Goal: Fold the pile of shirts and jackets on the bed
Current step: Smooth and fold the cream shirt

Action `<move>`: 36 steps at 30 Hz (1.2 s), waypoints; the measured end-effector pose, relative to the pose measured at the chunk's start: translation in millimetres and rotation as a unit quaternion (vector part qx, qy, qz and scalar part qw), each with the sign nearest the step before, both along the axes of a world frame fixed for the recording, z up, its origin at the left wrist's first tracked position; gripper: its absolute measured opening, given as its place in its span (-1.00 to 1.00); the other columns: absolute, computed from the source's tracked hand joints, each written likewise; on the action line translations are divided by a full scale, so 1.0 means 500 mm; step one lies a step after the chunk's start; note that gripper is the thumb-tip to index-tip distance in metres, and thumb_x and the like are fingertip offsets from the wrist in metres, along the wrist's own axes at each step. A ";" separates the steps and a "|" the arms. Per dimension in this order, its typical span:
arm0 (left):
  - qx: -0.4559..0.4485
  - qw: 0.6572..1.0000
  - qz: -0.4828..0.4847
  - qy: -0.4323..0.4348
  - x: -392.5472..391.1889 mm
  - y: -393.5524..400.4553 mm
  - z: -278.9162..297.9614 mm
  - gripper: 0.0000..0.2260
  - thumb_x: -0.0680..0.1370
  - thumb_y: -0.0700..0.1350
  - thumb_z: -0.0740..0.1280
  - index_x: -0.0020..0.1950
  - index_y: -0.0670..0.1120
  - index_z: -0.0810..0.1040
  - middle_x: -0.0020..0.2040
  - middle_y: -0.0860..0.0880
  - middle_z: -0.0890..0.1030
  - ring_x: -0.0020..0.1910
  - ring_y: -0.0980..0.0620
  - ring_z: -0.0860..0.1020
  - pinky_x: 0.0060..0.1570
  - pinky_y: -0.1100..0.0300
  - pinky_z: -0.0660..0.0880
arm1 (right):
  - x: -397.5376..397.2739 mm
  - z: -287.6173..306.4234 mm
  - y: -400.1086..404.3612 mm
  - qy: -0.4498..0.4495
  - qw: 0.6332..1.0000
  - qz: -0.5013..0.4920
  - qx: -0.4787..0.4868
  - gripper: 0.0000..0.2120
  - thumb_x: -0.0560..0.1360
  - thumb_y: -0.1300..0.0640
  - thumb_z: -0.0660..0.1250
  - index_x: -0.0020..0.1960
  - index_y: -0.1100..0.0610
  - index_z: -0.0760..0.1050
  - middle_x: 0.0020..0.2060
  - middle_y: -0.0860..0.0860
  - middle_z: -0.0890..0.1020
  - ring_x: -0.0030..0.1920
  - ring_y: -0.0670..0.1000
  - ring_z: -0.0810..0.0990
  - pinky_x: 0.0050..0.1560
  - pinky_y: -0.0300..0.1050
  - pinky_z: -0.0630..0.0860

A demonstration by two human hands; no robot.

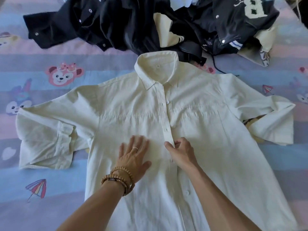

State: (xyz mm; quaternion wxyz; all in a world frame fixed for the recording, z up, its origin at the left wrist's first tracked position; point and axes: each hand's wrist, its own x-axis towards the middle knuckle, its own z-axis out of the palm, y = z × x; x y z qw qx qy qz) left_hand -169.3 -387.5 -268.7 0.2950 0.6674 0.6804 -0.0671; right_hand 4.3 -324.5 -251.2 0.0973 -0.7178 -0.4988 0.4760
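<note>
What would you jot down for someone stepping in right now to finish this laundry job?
Left hand: flat, pressing the pale shirt left of its button strip.
Right hand: pinching the button strip at mid-chest.
Shirt lies front up on the bed, collar away from you, both sleeves spread out to the sides.
Pile of dark jackets sits unfolded beyond the collar.
Done: shirt laid out; no fold yet.
Left: finish the front, fold this shirt, then the whole pile.

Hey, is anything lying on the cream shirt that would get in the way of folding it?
Nothing visible: only the left hand pressing flat and the right hand pinching the placket lie on the cream shirt.
</note>
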 end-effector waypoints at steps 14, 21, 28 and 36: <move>-0.040 0.997 -0.056 0.040 0.055 -0.140 0.007 -0.24 0.57 0.25 0.16 0.52 0.18 -0.33 0.51 -0.01 -0.43 0.42 -0.04 -0.47 0.45 -0.21 -0.31 | 0.093 0.005 -0.163 -0.076 0.994 0.074 0.000 -0.67 0.50 0.06 0.37 -0.32 0.12 0.31 -0.41 0.00 0.38 -0.40 -0.01 0.35 -0.38 -0.16 0.27; -0.070 0.993 -0.092 0.017 0.080 -0.172 0.025 -0.30 0.56 0.19 0.23 0.54 0.27 -0.17 0.52 0.11 -0.33 0.51 -0.08 -0.35 0.45 -0.22 -0.27 | 0.115 0.019 -0.203 -0.234 0.957 0.164 -0.044 -0.69 0.43 -0.02 0.41 0.06 0.11 0.42 -0.05 0.02 0.58 -0.05 0.08 0.59 -0.12 -0.13 0.50; 0.074 0.984 0.151 -0.057 -0.078 -0.140 0.085 -0.63 0.58 0.07 0.23 0.38 0.04 0.42 0.32 0.02 0.41 0.31 0.02 0.39 0.26 0.13 0.36 | -0.038 0.048 -0.164 -0.249 0.924 0.256 0.139 -0.66 0.54 0.06 0.23 0.29 0.10 0.34 0.16 0.02 0.51 0.15 0.07 0.50 0.09 -0.06 0.47; 0.068 0.796 0.601 -0.018 -0.464 -0.107 0.057 -0.21 0.37 0.02 0.50 0.46 -0.12 0.16 0.46 -0.21 0.23 0.45 -0.19 0.21 0.36 -0.15 0.26 | -0.404 0.028 -0.095 -0.106 0.927 0.307 0.188 -0.67 0.57 0.08 0.20 0.32 0.08 0.38 0.21 -0.01 0.45 0.26 0.04 0.41 0.20 -0.08 0.39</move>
